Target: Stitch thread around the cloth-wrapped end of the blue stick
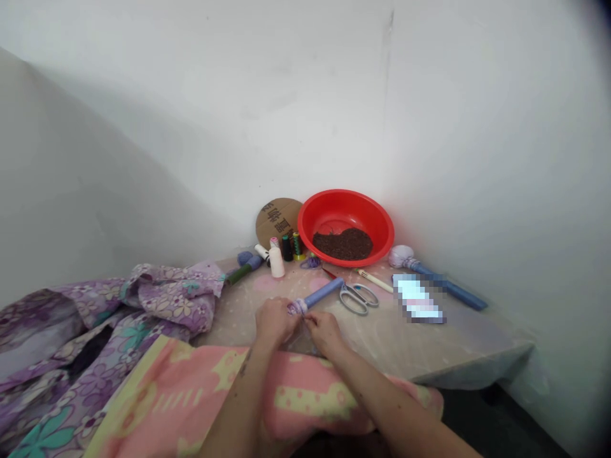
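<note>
My left hand [277,322] is closed around the near end of a lavender cloth-covered stick [324,292], hiding that end. The stick points away and to the right, with bunched, bound cloth [298,307] just beyond my fingers. My right hand [324,332] is pinched close beside this binding; what it holds is too small to make out. A pair of grey-handled scissors [354,303] lies just right of the stick. Pink and yellow patterned cloth [305,394] covers the lap beneath my forearms.
A red basin [384,232] with dark brown grains stands at the back before round cardboard [272,213]. Thread spools [276,262] stand left of it. On the right lie a white-headed blue stick [449,286], a cream tool [375,280] and a blurred-out object [420,299]. Flowered fabric [157,299] heaps at left.
</note>
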`<action>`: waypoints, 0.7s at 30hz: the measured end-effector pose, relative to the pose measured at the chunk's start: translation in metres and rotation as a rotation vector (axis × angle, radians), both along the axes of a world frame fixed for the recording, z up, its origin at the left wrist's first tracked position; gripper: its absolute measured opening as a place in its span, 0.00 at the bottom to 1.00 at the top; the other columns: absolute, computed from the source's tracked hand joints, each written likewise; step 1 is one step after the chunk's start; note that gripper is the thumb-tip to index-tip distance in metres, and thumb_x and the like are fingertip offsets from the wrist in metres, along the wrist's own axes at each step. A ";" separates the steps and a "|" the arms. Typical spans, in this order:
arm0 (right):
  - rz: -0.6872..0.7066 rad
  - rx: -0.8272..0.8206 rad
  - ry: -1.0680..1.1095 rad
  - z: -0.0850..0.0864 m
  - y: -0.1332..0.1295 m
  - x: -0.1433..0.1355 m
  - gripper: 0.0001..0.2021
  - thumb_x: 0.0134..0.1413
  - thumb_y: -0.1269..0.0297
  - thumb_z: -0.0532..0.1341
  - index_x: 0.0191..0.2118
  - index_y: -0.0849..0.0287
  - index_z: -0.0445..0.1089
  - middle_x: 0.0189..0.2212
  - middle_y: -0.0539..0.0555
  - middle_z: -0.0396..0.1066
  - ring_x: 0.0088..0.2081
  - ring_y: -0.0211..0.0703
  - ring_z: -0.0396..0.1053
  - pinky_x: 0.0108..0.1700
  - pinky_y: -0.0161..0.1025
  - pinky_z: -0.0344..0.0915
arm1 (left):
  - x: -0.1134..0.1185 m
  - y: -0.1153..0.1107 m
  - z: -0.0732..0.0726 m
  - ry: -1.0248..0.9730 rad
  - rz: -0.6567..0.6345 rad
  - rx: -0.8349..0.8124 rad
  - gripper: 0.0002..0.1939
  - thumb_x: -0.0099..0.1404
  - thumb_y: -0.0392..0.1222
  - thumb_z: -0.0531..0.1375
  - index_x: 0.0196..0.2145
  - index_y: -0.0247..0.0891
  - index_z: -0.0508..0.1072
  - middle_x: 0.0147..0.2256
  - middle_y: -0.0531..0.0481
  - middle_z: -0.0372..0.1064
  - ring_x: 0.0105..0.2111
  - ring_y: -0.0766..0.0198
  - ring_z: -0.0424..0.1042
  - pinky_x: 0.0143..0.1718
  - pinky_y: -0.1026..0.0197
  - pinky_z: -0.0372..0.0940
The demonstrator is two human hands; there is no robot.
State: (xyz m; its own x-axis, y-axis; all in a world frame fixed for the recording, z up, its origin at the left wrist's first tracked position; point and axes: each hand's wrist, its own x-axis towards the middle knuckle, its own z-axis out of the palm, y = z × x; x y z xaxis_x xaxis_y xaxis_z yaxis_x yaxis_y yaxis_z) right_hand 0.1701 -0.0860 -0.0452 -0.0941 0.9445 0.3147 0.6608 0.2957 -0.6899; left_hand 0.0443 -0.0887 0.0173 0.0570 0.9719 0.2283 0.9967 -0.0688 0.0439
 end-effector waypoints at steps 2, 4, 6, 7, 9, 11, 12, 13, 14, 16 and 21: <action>-0.007 0.006 -0.001 0.000 0.000 -0.001 0.12 0.48 0.69 0.51 0.30 0.59 0.72 0.26 0.54 0.72 0.28 0.39 0.66 0.29 0.31 0.54 | 0.000 0.000 0.000 0.003 -0.003 0.005 0.18 0.53 0.53 0.49 0.35 0.44 0.71 0.35 0.47 0.69 0.36 0.56 0.66 0.33 0.60 0.58; -0.005 0.012 0.003 0.000 0.000 -0.001 0.12 0.48 0.70 0.51 0.30 0.59 0.72 0.26 0.54 0.72 0.28 0.38 0.66 0.29 0.31 0.54 | 0.000 0.000 -0.001 0.008 -0.005 0.007 0.18 0.53 0.53 0.50 0.35 0.43 0.71 0.36 0.46 0.69 0.37 0.56 0.66 0.34 0.60 0.58; -0.002 0.012 0.007 0.001 0.000 -0.002 0.12 0.48 0.70 0.51 0.30 0.59 0.72 0.26 0.53 0.72 0.28 0.38 0.66 0.29 0.31 0.54 | 0.000 -0.001 -0.001 0.012 -0.008 0.012 0.18 0.53 0.52 0.50 0.36 0.43 0.71 0.36 0.46 0.69 0.37 0.56 0.66 0.34 0.60 0.58; -0.001 0.013 0.008 0.001 0.000 -0.002 0.12 0.48 0.70 0.51 0.30 0.59 0.72 0.26 0.53 0.72 0.28 0.38 0.66 0.29 0.31 0.54 | 0.000 -0.001 -0.001 0.012 -0.009 0.013 0.18 0.53 0.52 0.50 0.36 0.43 0.71 0.36 0.47 0.69 0.37 0.57 0.66 0.34 0.60 0.58; -0.006 0.018 0.011 0.001 -0.001 -0.003 0.12 0.47 0.70 0.51 0.30 0.60 0.72 0.26 0.53 0.72 0.28 0.39 0.66 0.29 0.31 0.54 | 0.000 -0.002 -0.001 0.008 -0.002 0.008 0.18 0.53 0.53 0.50 0.36 0.43 0.71 0.36 0.47 0.69 0.37 0.57 0.66 0.34 0.60 0.58; -0.013 0.024 0.021 0.001 -0.001 -0.004 0.11 0.48 0.69 0.51 0.30 0.60 0.72 0.26 0.54 0.72 0.28 0.39 0.66 0.29 0.32 0.54 | 0.001 -0.002 -0.001 0.005 0.007 0.008 0.18 0.53 0.53 0.50 0.36 0.43 0.71 0.36 0.46 0.69 0.37 0.57 0.66 0.34 0.60 0.58; -0.018 0.023 0.026 0.002 -0.001 -0.005 0.11 0.48 0.69 0.51 0.30 0.60 0.72 0.26 0.54 0.72 0.28 0.39 0.66 0.29 0.32 0.54 | 0.001 -0.003 -0.001 0.004 0.007 0.011 0.18 0.53 0.53 0.50 0.36 0.43 0.71 0.36 0.46 0.69 0.37 0.57 0.66 0.34 0.60 0.58; -0.023 0.020 0.033 0.002 -0.001 -0.005 0.11 0.48 0.69 0.51 0.30 0.60 0.72 0.26 0.54 0.72 0.28 0.39 0.66 0.29 0.32 0.54 | 0.001 -0.003 -0.002 0.005 0.004 0.018 0.18 0.53 0.53 0.50 0.36 0.42 0.71 0.36 0.46 0.69 0.37 0.57 0.66 0.34 0.60 0.58; -0.027 0.016 0.041 0.001 -0.001 -0.005 0.11 0.48 0.69 0.51 0.30 0.60 0.72 0.26 0.54 0.72 0.28 0.39 0.66 0.29 0.31 0.54 | 0.001 -0.003 -0.002 0.006 -0.002 0.028 0.18 0.53 0.53 0.50 0.36 0.42 0.71 0.36 0.46 0.68 0.37 0.57 0.65 0.34 0.60 0.58; -0.037 0.012 0.060 0.000 0.000 -0.006 0.11 0.48 0.69 0.51 0.30 0.60 0.71 0.26 0.54 0.72 0.28 0.39 0.66 0.29 0.31 0.54 | 0.000 -0.003 -0.004 0.008 -0.017 0.043 0.18 0.53 0.52 0.50 0.36 0.42 0.71 0.36 0.46 0.68 0.37 0.57 0.65 0.34 0.60 0.58; -0.050 0.036 0.157 -0.007 0.005 -0.007 0.08 0.46 0.69 0.53 0.29 0.61 0.70 0.24 0.53 0.71 0.25 0.38 0.65 0.27 0.31 0.55 | -0.002 -0.003 -0.006 -0.010 -0.028 0.047 0.19 0.54 0.53 0.49 0.36 0.42 0.70 0.36 0.47 0.68 0.38 0.57 0.65 0.34 0.60 0.57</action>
State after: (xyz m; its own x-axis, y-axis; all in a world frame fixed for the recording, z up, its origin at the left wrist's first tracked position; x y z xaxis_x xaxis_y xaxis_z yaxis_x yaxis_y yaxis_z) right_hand 0.1633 -0.0809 -0.0521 0.0058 0.9347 0.3554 0.5601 0.2914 -0.7755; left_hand 0.0428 -0.0918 0.0118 0.0816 0.9581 0.2746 0.9938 -0.0990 0.0500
